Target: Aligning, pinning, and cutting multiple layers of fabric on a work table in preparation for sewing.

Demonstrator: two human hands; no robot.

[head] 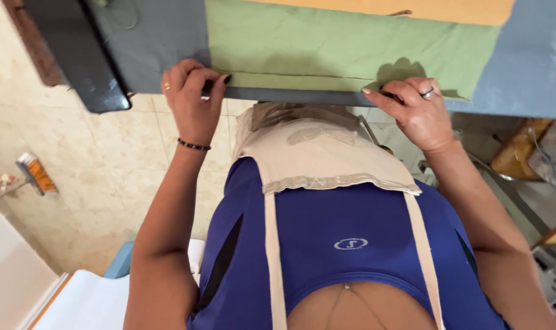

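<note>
With both hands, left hand [194, 98] and right hand [413, 110], pinched closed on the folded near edge of the pale green cotton cloth [327, 49] at the table's [290, 95] edge, keeping tension even should hold the crease straight

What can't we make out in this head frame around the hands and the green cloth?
- Green cloth: far part cut off by the top edge, head view.
- Left hand fingertips: curled over the cloth's near edge, so the grip is hidden.
- Right hand: a small dark thing under the fingers, too hidden to identify.
- Table underside: blocked by the apron.
</note>
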